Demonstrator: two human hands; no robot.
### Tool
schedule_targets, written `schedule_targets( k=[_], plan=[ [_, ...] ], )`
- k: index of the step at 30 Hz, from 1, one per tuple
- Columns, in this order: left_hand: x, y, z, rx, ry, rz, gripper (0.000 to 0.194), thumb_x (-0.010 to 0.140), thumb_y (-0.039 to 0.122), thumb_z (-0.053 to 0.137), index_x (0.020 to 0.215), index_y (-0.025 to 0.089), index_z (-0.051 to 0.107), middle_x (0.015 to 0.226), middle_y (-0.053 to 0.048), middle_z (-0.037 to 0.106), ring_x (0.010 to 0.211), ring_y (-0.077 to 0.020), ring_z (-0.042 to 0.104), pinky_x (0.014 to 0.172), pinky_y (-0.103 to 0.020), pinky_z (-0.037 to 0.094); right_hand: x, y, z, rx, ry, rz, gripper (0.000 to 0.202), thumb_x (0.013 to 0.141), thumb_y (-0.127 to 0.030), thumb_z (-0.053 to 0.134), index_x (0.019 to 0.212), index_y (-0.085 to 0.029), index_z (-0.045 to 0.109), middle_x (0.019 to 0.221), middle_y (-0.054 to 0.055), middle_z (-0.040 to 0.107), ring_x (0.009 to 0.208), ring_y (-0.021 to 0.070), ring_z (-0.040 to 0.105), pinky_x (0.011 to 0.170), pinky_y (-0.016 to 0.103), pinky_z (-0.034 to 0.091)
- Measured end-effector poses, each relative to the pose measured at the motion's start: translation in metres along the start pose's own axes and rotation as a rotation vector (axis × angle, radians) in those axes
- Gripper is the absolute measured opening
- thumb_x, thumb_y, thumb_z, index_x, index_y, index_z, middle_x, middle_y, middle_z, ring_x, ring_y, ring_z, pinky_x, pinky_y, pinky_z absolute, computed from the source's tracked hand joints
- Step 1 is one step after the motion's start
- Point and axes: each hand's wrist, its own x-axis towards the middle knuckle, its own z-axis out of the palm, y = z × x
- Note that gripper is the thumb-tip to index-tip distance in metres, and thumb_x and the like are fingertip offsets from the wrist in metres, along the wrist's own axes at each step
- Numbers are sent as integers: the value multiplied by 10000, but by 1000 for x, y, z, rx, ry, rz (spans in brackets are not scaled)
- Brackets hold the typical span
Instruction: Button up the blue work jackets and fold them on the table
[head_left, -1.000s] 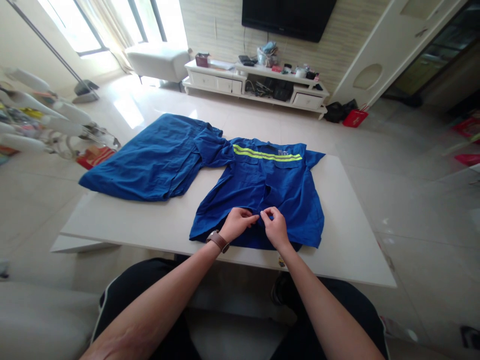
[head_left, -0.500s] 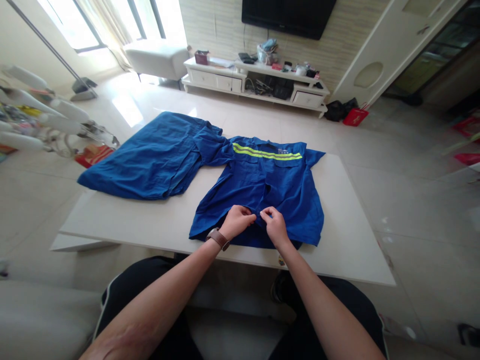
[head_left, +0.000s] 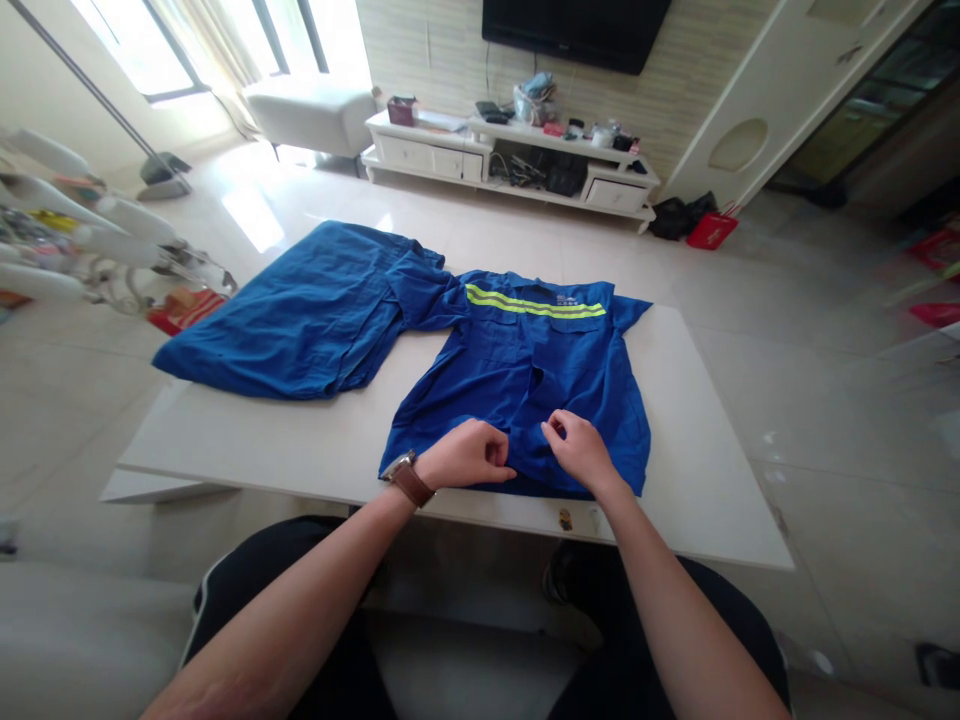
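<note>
The jacket (head_left: pixel 491 365) lies front-up on the counter (head_left: pixel 701 450), collar (head_left: pixel 525 283) away from me, seemingly so its lower part falls within easy reach. My left hand (head_left: pixel 463 455) curls there, my right hand (head_left: pixel 581 446) bends nearby; I cannot tell whether either grips cloth.

one head-worn camera, as i see it standing here, looks forward and down past bare forearms (head_left: pixel 292 600) to the white tabletop (head_left: pixel 247 440) just ahead. it's close enough that the forearms come in large from the bottom edge, with the blue work jacket (head_left: pixel 487 365) mid-view; well beyond, across the room, the tv cabinet (head_left: pixel 442 163) and wall-mounted television (head_left: pixel 574 35) show small near the top, both tilted.
</note>
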Motion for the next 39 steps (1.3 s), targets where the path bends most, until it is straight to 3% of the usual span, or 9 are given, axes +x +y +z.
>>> schedule_targets(
  k=[4,9,13,18,22,27,31,35,39],
  plan=[
    [-7,-12,-1,334,96,-21,285,686,377,826,789,201,627,748,18,634,671,-148,556,587,-264,338,-15,14,-7,-196,-290,27,296,929,-476,548,798,-220,621,852,37,694,778,182,609,693,284,370],
    [-13,-27,18,564,-104,-73,329,727,186,744,1041,200,650,1079,-73,665,873,-217,653,698,-289,470,-30,21,2,-364,-490,32,213,842,-423,656,889,-215,668,972,60,723,833,204,644,662,279,354],
    [-16,-32,32,557,-169,-114,267,827,95,553,1018,205,703,1048,-91,711,936,-230,691,800,-310,523,-32,18,0,-430,-578,126,207,868,-411,632,813,-214,665,863,57,725,780,208,653,618,282,333],
    [-14,-33,36,458,-340,-291,231,678,62,646,798,218,767,874,-70,765,838,-235,718,723,-292,533,-28,7,2,-381,-405,48,164,955,-351,554,963,-223,657,939,49,712,829,186,639,673,277,367],
    [-6,-31,37,365,-484,-395,126,557,137,810,574,205,705,554,-22,657,585,-202,648,614,-285,502,-22,0,15,-301,-266,-146,116,950,-225,545,1020,-207,636,1032,59,675,996,194,599,851,283,427],
    [5,-28,41,239,-307,-305,348,614,493,860,534,220,659,545,-33,643,572,-205,631,624,-295,482,-17,-6,33,-349,-249,-205,284,947,-164,519,1206,-203,628,1175,95,647,1099,229,568,934,325,447],
    [10,-29,44,324,-43,-280,190,820,407,703,795,219,712,796,-80,735,762,-257,703,690,-310,481,-16,-8,39,-440,-315,-156,390,948,-129,480,1301,-237,607,1222,107,625,1061,238,605,828,320,458],
    [13,-29,50,373,-6,-290,271,888,325,608,1138,236,662,1037,-97,751,923,-280,719,751,-323,501,-16,-10,41,-461,-354,-105,406,957,-118,433,1285,-273,615,1188,98,624,919,218,658,718,309,423],
    [17,-29,57,366,5,-310,287,905,299,580,1175,218,634,1081,-110,743,973,-290,716,781,-340,507,-17,-10,42,-473,-371,-79,385,961,-119,408,1244,-276,617,1112,83,655,845,212,676,679,311,391]
  ],
)
